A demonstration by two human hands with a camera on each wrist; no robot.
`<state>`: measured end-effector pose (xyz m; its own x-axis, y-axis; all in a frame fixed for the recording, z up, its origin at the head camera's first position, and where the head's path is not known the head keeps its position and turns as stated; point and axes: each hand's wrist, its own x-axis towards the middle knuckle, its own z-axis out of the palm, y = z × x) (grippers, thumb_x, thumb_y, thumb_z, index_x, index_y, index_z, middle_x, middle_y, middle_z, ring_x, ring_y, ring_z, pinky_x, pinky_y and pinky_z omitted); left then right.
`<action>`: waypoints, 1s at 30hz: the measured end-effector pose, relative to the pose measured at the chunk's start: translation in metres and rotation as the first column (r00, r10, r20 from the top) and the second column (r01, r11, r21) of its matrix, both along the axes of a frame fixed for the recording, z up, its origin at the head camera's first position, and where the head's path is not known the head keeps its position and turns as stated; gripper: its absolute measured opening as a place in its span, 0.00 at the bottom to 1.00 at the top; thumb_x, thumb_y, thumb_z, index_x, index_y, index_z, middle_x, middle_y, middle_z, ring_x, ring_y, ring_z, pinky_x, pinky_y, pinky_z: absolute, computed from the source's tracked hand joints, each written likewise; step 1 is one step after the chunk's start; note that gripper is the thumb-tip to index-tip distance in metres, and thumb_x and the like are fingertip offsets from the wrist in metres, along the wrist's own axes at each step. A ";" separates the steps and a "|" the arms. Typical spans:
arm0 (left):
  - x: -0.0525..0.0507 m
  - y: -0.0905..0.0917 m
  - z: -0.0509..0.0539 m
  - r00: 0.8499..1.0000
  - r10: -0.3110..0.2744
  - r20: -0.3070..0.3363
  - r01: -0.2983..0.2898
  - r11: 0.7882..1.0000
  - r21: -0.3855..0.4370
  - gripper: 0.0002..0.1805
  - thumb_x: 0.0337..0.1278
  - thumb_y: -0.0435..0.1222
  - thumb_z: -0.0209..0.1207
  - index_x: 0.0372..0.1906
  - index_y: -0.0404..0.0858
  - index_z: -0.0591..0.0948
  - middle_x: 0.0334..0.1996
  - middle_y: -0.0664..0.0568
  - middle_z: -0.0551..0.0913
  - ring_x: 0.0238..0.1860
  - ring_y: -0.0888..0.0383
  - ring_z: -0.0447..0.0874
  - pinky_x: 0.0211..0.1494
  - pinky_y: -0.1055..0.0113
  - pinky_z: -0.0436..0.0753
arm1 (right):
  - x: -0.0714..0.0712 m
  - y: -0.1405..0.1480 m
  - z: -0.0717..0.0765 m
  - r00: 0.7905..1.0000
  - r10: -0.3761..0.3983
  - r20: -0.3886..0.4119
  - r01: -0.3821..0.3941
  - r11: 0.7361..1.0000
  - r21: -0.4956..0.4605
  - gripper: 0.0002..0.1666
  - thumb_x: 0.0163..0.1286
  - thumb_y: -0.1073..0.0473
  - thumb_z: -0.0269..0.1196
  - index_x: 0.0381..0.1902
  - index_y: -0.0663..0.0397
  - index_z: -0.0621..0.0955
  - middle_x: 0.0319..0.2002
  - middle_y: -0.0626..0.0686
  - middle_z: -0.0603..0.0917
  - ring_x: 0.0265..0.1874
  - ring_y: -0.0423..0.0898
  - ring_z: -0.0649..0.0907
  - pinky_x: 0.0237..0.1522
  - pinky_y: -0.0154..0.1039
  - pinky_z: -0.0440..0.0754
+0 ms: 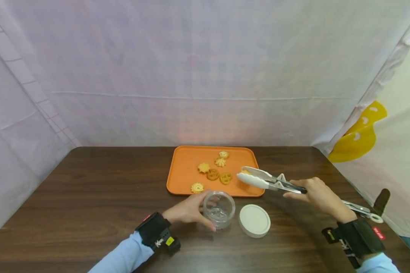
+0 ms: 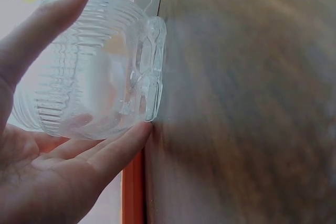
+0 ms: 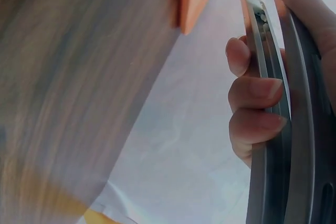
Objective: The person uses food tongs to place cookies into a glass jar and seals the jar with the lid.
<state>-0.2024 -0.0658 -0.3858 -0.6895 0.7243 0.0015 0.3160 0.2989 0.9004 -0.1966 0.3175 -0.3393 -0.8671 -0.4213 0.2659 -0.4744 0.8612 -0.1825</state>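
Observation:
My left hand [image 1: 190,209] holds a clear ribbed glass jar [image 1: 219,211] on the table, thumb on the near side and fingers on the far side. The jar's mouth is uncovered. In my right hand [image 1: 317,193] are metal tongs [image 3: 299,108] with white tips, gripped by the handles. Those tips [image 1: 253,181] hover over the right part of an orange tray [image 1: 182,167], with a yellowish piece [image 1: 246,171], probably a cookie, between them and partly hidden. Flower-shaped cookies [image 1: 203,167] and brown pretzel-shaped cookies [image 1: 212,174] lie on the tray.
A round white lid [image 1: 254,220] lies on the dark wooden table [image 1: 116,182], just right of the jar. White cloth [image 1: 191,76] hangs behind the table. A yellow shape [image 1: 357,136] is on the right-hand cloth.

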 end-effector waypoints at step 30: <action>-0.001 -0.008 0.002 0.999 0.032 0.026 -0.032 0.999 0.007 0.48 0.44 0.24 0.74 0.71 0.26 0.60 0.67 0.31 0.67 0.70 0.33 0.66 0.69 0.51 0.79 | 0.028 -0.042 0.012 0.892 0.428 -0.144 -0.449 0.874 -0.185 0.28 0.55 0.54 0.76 0.47 0.69 0.86 0.32 0.49 0.88 0.25 0.25 0.72 0.22 0.18 0.69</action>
<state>-0.2035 -0.0739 -0.3835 -0.7122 0.7019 -0.0117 0.2827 0.3021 0.9104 -0.1688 0.2755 -0.3278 -0.5723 -0.6783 0.4609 -0.8184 0.5082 -0.2683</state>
